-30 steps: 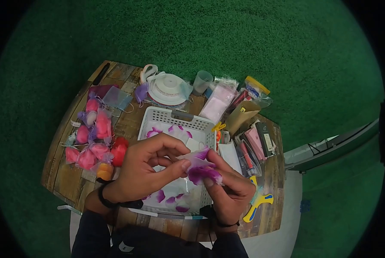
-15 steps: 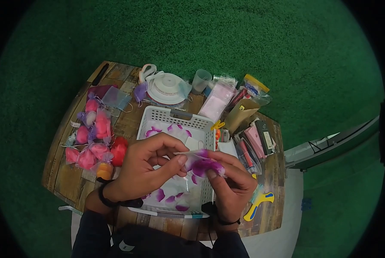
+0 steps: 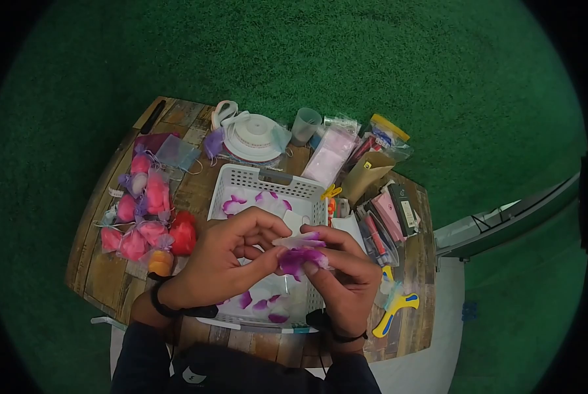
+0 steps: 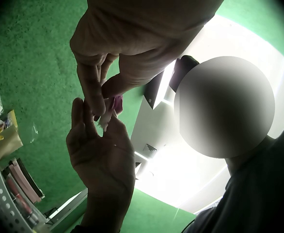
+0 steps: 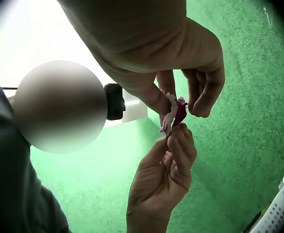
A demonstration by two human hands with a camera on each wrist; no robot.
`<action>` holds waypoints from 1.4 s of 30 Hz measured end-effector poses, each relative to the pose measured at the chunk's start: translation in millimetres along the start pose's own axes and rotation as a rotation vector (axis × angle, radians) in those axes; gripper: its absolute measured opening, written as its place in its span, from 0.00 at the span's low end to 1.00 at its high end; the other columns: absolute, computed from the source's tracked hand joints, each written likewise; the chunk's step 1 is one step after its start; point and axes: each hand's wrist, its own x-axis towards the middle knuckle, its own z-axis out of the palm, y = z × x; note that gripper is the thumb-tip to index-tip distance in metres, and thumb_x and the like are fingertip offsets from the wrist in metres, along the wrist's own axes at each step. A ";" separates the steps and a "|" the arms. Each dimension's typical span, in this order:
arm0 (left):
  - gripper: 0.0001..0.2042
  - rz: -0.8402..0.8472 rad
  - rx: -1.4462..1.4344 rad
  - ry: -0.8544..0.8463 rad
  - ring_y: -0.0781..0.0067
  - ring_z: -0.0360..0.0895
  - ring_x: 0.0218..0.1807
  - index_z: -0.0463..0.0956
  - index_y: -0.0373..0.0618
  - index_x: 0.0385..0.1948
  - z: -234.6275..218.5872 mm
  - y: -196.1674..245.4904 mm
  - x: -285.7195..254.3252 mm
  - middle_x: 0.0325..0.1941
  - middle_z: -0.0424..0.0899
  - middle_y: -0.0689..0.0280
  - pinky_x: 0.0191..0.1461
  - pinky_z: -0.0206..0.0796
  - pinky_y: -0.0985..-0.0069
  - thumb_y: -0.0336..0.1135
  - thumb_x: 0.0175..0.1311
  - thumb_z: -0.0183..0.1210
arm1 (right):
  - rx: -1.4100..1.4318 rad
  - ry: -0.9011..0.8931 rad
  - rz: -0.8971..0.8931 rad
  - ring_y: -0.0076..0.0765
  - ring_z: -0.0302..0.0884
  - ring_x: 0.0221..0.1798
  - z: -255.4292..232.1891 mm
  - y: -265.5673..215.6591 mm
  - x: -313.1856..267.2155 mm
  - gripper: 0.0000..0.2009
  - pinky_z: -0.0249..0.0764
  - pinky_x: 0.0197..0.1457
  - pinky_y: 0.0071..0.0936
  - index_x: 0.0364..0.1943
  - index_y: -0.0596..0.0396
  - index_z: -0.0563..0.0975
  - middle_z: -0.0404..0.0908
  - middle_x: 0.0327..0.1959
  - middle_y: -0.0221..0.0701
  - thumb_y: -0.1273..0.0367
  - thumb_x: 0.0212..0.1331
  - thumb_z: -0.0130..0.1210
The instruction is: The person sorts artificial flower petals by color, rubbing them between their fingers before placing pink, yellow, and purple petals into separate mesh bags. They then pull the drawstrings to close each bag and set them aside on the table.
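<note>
Thin purple-and-white petals (image 3: pixel 302 260), soft and ruffled, are pinched between the curled fingertips of a person's left hand (image 3: pixel 230 261) and right hand (image 3: pixel 346 282) above a perforated white plastic basket (image 3: pixel 287 189) on a wood-plank table (image 3: pixel 113 279).

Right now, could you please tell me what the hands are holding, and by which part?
White-and-purple petals: the left hand pinches them at their left edge, the right hand towards their right edge.

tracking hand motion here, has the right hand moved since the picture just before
Yes, slightly: in the head view, the right hand has shifted left, away from the yellow-and-blue tool.
</note>
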 end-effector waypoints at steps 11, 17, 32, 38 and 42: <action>0.08 -0.057 -0.080 -0.007 0.77 0.84 0.38 0.72 0.32 0.47 -1.4 4.2 -0.3 0.37 0.82 0.61 0.41 0.80 0.80 0.27 0.72 0.53 | -0.011 0.042 0.021 0.31 0.77 0.47 -2.9 4.7 -1.9 0.12 0.73 0.51 0.26 0.43 0.59 0.84 0.79 0.47 0.36 0.81 0.52 0.64; 0.08 0.003 0.043 0.023 0.79 0.83 0.34 0.76 0.32 0.43 -6.0 6.3 0.4 0.33 0.83 0.63 0.36 0.77 0.81 0.28 0.71 0.55 | 0.011 0.013 -0.003 0.29 0.78 0.47 -0.9 4.2 -0.1 0.13 0.73 0.50 0.24 0.44 0.59 0.84 0.78 0.45 0.35 0.81 0.53 0.63; 0.14 0.081 0.255 -0.003 0.79 0.82 0.36 0.79 0.34 0.41 -17.0 13.7 1.8 0.34 0.85 0.63 0.40 0.74 0.82 0.26 0.53 0.71 | -0.138 -0.116 -0.079 0.27 0.77 0.40 -1.3 2.9 0.7 0.19 0.73 0.42 0.21 0.46 0.58 0.84 0.78 0.40 0.33 0.84 0.47 0.60; 0.12 0.059 0.264 -0.020 0.79 0.83 0.35 0.80 0.33 0.41 -17.5 14.8 1.4 0.34 0.85 0.62 0.38 0.75 0.83 0.23 0.55 0.69 | -0.133 -0.128 -0.092 0.28 0.77 0.39 -1.5 3.4 1.4 0.21 0.72 0.41 0.21 0.47 0.57 0.84 0.77 0.39 0.33 0.84 0.45 0.60; 0.09 0.016 0.301 -0.011 0.80 0.83 0.33 0.80 0.34 0.39 -16.1 16.4 3.0 0.32 0.85 0.63 0.37 0.75 0.83 0.22 0.57 0.67 | -0.159 -0.155 -0.090 0.27 0.77 0.39 -1.4 3.1 1.4 0.20 0.72 0.41 0.21 0.47 0.57 0.84 0.76 0.39 0.33 0.84 0.46 0.60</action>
